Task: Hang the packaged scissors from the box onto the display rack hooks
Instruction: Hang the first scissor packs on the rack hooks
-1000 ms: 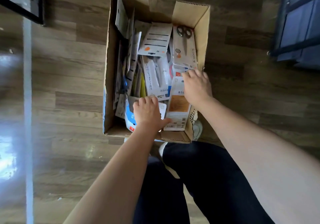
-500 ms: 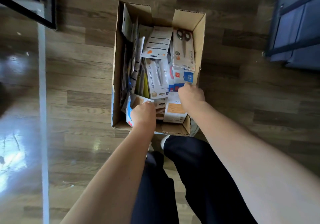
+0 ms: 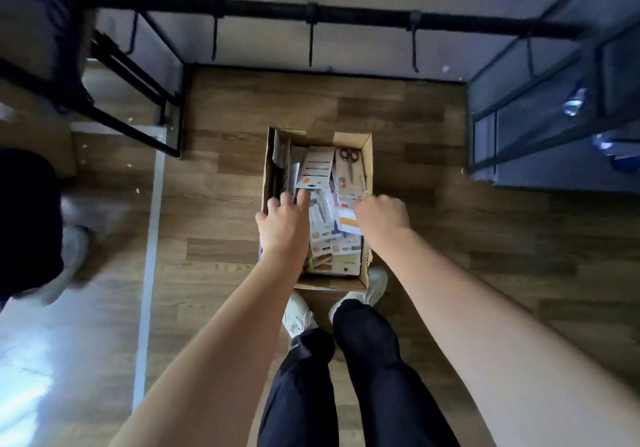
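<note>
An open cardboard box (image 3: 367, 155) stands on the wooden floor just beyond my feet, filled with several carded packages. One packaged pair of scissors (image 3: 349, 169) with black handles lies face up at its far right. My right hand (image 3: 382, 216) is curled over the box's right side and grips a white package with an orange panel (image 3: 347, 222). My left hand (image 3: 282, 225) reaches over the left side, its fingers lying on upright packages by the left wall. Beyond the box, the black display rack bar (image 3: 263, 10) carries bare hooks (image 3: 310, 44).
A black metal frame (image 3: 138, 100) stands at the left and a grey-blue shelf unit (image 3: 540, 124) at the right. Another person's dark clothing and light shoe (image 3: 71, 249) are at the left edge. My shoes (image 3: 372, 285) touch the box's near end.
The view has pulled back and tilted up, bringing the rack into sight. My left hand has shifted from the near left corner toward the left wall. My right hand still holds the orange-panel package.
</note>
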Motion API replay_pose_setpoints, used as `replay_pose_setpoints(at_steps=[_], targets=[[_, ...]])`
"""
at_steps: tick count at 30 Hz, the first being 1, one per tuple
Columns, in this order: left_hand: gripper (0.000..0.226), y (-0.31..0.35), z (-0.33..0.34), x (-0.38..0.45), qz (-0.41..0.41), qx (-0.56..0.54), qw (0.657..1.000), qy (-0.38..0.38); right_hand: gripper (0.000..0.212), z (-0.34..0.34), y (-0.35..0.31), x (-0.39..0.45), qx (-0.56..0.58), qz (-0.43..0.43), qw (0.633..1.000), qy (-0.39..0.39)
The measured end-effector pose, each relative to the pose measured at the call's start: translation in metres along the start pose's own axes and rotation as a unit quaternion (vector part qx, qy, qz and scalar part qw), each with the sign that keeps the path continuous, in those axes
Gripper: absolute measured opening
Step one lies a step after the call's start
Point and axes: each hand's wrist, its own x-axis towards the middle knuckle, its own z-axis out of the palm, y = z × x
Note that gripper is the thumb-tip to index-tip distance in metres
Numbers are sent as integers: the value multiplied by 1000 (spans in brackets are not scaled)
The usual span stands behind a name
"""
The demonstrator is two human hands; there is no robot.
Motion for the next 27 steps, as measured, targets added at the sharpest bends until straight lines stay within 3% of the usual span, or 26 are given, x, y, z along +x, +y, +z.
replay_pose_setpoints(at_steps=[5, 11, 16, 20, 27], targets=[[34, -14, -95, -40, 28, -99, 988, 113, 31, -91, 9, -51, 73, 45, 991, 101], [7, -22, -192, -87, -3, -267, 930, 252, 23, -185, 9, -126, 171, 68, 961, 209], [16, -10, -261, -116, 0, -323, 870, 373, 12, -247, 22, -173, 242, 82, 922, 290], [16, 3, -317, -128, -3, -443, 798, 408, 15, -290, 39, -196, 284, 54, 891, 349], [7, 8, -400, -152, 48, -536, 714, 448, 17, -360, 66, -232, 316, 31, 828, 462]])
